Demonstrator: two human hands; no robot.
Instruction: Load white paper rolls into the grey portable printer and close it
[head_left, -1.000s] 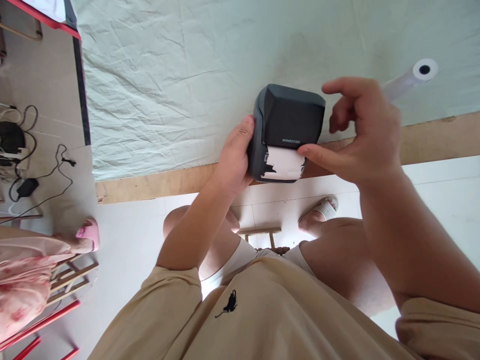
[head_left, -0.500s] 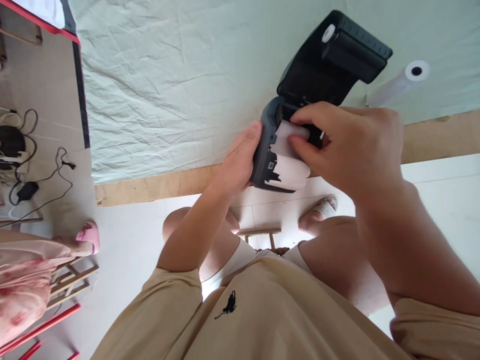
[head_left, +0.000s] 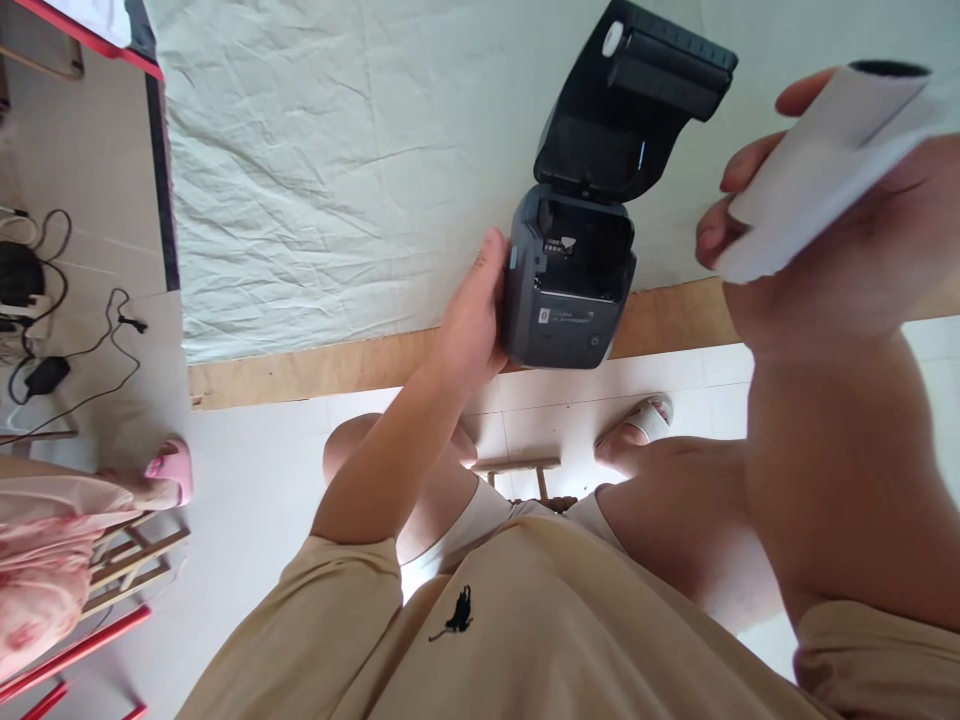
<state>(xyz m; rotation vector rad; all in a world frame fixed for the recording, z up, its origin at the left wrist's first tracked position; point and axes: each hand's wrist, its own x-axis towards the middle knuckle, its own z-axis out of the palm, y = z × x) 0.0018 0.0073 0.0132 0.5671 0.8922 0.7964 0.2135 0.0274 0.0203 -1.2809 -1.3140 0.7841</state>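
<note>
My left hand [head_left: 472,325] is closed round the left side of a dark grey portable printer [head_left: 570,335], which I hold over the table's front edge. The printer's black lid [head_left: 585,140] stands swung up, with a roller near its far end. No paper shows in its black bay [head_left: 592,250]. To the right, my right hand [head_left: 892,220] is blurred, its fingers curled round a white paper roll [head_left: 817,160]. The roll is tilted, with a dark hollow at its upper end and a loose flap of paper.
A pale green cloth [head_left: 315,180] covers the table, above a bare wooden edge [head_left: 300,378]. At left, black cables [head_left: 120,340] and an adapter [head_left: 46,376] lie about. Another person's foot in a pink slipper [head_left: 174,470] is near a wooden stool [head_left: 135,570].
My right hand has left the printer and moved right with white paper in it. The printer's bay no longer holds paper. The roll that stood on the cloth no longer shows there.
</note>
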